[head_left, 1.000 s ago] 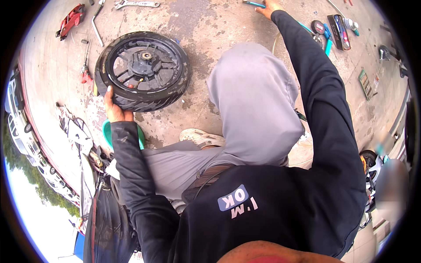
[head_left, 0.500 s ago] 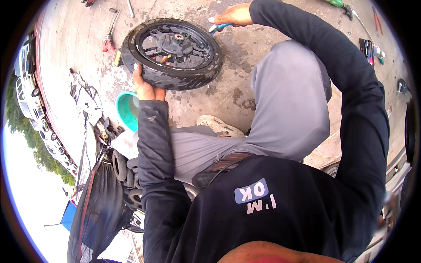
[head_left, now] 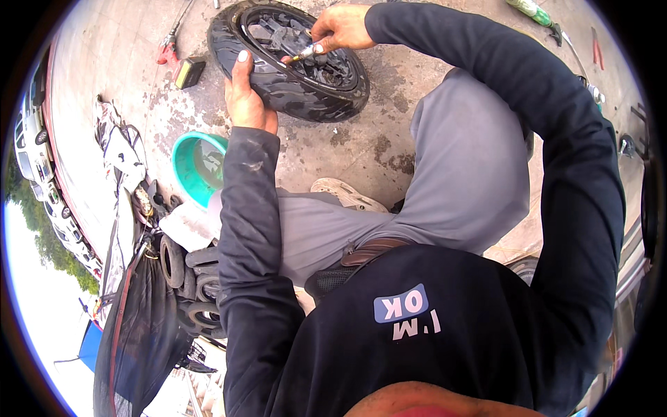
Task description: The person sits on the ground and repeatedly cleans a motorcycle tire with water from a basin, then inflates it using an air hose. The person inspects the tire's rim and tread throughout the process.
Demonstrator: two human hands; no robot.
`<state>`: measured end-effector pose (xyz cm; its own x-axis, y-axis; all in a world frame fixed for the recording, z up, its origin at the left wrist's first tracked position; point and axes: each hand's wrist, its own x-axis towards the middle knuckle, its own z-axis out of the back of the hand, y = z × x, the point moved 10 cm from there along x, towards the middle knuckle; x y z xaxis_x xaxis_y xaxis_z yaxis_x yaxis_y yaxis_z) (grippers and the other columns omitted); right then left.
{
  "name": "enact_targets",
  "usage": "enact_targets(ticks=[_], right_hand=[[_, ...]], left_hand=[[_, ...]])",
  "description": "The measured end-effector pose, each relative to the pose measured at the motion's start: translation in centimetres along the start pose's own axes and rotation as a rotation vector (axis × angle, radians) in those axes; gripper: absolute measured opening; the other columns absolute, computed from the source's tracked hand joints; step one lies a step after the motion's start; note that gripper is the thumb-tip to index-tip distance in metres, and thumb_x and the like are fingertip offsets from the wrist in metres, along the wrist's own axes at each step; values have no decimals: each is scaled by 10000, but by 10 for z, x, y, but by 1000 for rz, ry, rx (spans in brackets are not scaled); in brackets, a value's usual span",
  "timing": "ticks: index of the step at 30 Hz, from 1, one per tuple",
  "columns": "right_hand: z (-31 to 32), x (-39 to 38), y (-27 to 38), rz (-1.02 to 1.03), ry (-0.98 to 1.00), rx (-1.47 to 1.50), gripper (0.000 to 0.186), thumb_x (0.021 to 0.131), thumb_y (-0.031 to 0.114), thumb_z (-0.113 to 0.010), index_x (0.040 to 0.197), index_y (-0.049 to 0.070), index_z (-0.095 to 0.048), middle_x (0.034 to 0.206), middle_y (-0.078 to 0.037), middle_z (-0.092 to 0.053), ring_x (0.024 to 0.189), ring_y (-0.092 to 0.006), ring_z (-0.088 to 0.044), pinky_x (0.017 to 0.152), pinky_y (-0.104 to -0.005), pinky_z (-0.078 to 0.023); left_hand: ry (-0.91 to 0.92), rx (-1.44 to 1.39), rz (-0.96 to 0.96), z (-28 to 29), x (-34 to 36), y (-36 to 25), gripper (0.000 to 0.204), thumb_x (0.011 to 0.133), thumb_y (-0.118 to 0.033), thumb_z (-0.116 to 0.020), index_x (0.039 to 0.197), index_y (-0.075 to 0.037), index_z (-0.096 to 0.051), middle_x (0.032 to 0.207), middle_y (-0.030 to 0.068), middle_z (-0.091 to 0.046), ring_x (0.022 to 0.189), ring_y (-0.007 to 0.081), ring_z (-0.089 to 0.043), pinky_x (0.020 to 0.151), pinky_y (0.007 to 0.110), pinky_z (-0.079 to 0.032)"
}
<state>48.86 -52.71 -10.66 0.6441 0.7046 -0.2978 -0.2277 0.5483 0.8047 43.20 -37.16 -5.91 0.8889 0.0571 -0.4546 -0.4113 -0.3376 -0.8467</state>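
Observation:
A motorcycle wheel [head_left: 251, 31] with a black tyre [head_left: 306, 101] is tilted up in front of me. My left hand [head_left: 250, 97] grips the tyre's near left side, thumb on the outer sidewall. One of its fingertips shows inside the rim; the other fingers are hidden behind the tyre. Over the spokes, my right hand [head_left: 345, 29] is closed on a slim, silver-and-yellow tool [head_left: 303, 53], whose exact kind I cannot make out. The tool's tip points down and left, by the rim's inner edge near that left fingertip.
A teal basin [head_left: 182, 167] holding liquid stands left of my forearm. Beyond it lie a black-and-yellow box [head_left: 189, 72] and a red-handled tool [head_left: 167, 54]. Old tyres [head_left: 174, 263] are piled at lower left. A green bottle-like thing [head_left: 531, 10] and red pliers [head_left: 597, 48] lie at far right.
My right hand has moved left from beside the wheel to over its spokes, bringing the tool inside the rim. The wheel has tipped up more and shifted slightly away in view.

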Motion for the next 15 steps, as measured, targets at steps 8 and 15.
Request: enact_targets(ticks=[8,15], right_hand=[[3,-31,43,-126,-67,-148,356,947,374,-646,1094,55,-705,927,-192,-713,920,-381,-676,809,-468,-513],[1,-29,45,-212,-35,-163,474,978,500,-565,1179,89,-689,1064,-201,-705,1071,-393,-650,910,-471,-500]], left_hand=[[-13,-5,-54,9,0,-1,435,992,-347,-568,1224,21,-546,1029,220,-709,881,337,-720,840,449,-590],[8,-18,-65,-1,-6,3,427,967,-296,-609,1238,26,-544,1034,176,-701,856,304,-720,823,435,-594]])
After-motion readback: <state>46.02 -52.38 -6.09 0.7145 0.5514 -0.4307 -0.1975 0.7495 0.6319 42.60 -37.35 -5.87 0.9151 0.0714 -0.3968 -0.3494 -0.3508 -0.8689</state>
